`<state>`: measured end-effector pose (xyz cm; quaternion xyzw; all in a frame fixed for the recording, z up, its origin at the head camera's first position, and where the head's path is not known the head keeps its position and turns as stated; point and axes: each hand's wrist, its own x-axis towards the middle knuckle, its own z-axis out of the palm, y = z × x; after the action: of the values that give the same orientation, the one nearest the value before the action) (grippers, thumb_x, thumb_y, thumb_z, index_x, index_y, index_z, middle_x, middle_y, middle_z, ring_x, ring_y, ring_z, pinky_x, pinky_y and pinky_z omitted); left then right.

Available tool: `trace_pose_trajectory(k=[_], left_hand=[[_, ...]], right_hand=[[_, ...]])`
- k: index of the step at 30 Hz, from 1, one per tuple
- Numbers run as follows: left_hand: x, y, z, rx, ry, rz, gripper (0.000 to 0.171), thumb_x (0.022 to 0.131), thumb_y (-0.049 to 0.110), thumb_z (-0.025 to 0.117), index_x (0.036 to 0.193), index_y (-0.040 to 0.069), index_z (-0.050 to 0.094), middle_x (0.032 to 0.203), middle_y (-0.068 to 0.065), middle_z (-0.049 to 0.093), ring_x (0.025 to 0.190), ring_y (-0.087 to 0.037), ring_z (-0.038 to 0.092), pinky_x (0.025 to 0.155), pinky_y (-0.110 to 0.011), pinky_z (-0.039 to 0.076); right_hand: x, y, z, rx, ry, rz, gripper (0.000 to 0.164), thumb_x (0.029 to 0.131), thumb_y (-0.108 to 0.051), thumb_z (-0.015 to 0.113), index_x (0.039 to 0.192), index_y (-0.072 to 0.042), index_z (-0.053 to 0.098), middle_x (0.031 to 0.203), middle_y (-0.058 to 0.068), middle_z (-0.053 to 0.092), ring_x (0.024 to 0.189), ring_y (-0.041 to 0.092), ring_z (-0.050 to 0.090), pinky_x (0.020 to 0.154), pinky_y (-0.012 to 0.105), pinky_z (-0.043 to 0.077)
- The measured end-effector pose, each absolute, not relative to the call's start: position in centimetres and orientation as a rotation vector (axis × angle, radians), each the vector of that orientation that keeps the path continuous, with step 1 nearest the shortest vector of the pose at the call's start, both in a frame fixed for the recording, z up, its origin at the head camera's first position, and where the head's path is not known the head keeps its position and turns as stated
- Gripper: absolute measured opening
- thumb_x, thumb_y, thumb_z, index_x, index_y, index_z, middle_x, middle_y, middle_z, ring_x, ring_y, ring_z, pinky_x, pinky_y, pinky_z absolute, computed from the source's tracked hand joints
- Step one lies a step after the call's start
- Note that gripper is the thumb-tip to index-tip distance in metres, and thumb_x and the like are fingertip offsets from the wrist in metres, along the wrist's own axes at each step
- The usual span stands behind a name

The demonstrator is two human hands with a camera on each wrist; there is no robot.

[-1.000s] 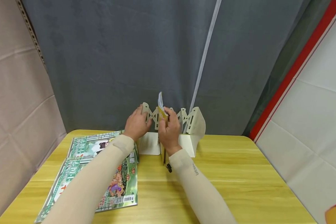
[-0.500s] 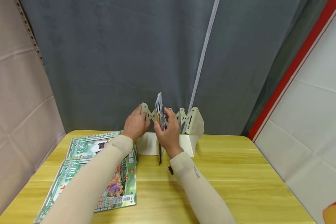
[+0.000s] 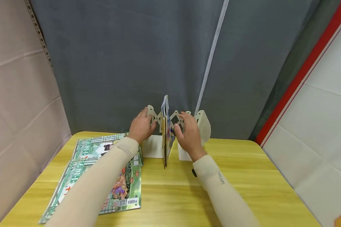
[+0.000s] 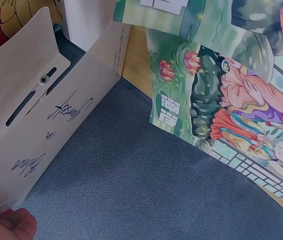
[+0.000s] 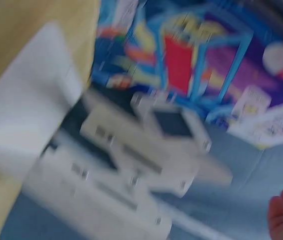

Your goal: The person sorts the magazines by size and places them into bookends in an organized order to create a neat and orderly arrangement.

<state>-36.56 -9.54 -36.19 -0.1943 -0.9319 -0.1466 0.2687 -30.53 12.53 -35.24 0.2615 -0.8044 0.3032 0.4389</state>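
Note:
A cream expandable bookend (image 3: 152,147) with crisscross slats stands near the back of the table. My left hand (image 3: 141,126) grips its left end panel; the left wrist view shows fingertips (image 4: 19,224) curled at the edge of that panel, which carries handwriting-style lettering. Thin magazines (image 3: 164,132) stand upright within the bookend, right of my left hand. A colourful blue cover (image 5: 181,65) faces right in the blurred right wrist view. My right hand (image 3: 189,135) is apart from the magazines, fingers extended and holding nothing, before the bookend's right part, which it partly hides.
Green illustrated magazines (image 3: 123,189) lie overlapping on the left of the wooden table (image 3: 244,183), partly under my left forearm. A grey curtain (image 3: 125,56) hangs right behind the bookend. A red-edged white panel (image 3: 318,126) borders the right side.
My right hand has let go of the yellow-edged magazine, leaving it upright in the bookend, and moved to the right. My left hand stays on the left panel.

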Motion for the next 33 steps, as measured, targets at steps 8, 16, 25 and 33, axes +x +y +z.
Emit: trace_pose_trajectory(k=[8,16,25,33], left_hand=[[-36.8,-9.5,-36.1,-0.528,-2.485,-0.454,0.039,0.097,0.025,0.061,0.12,-0.006,0.067,0.149,-0.029,0.04,0.133,-0.041,0.045,0.105,-0.052,0.042],[-36.8,-9.6,-36.6,-0.532,-2.479,-0.459,0.038,0.097,0.025,0.058,0.116,-0.006,0.067,0.149,-0.029,0.04,0.133,-0.042,0.045,0.106,-0.052,0.041],[-36.5,-9.5,-36.6,-0.531,-2.467,-0.447,0.036,0.097,0.024,0.059,0.113,-0.006,0.069,0.148,-0.029,0.041,0.132,-0.042,0.047,0.105,-0.051,0.042],[-36.8,-9.8,-36.4,-0.525,-2.469,-0.437,0.036,0.096,0.024,0.06,0.115,-0.006,0.069,0.149,-0.029,0.041,0.131,-0.043,0.047,0.103,-0.055,0.044]], right_hand=[[-31.9,17.8,-33.4,0.516,-2.285,0.492,0.033,0.098,-0.022,0.057,0.119,0.002,0.063,0.128,0.02,0.059,0.122,0.038,0.052,0.103,0.053,0.042],[-33.9,21.0,-33.3,0.447,-2.66,0.207,0.043,0.101,-0.032,0.051,0.128,0.0,0.057,0.141,0.024,0.046,0.133,0.042,0.04,0.103,0.062,0.038],[-34.7,22.3,-33.4,0.423,-2.781,0.3,0.05,0.098,-0.026,0.053,0.137,0.004,0.051,0.152,0.032,0.031,0.141,0.047,0.028,0.112,0.059,0.028],[-35.4,21.5,-34.0,0.351,-2.785,0.283,0.054,0.097,-0.027,0.054,0.144,-0.001,0.048,0.156,0.03,0.027,0.137,0.047,0.036,0.111,0.055,0.032]])
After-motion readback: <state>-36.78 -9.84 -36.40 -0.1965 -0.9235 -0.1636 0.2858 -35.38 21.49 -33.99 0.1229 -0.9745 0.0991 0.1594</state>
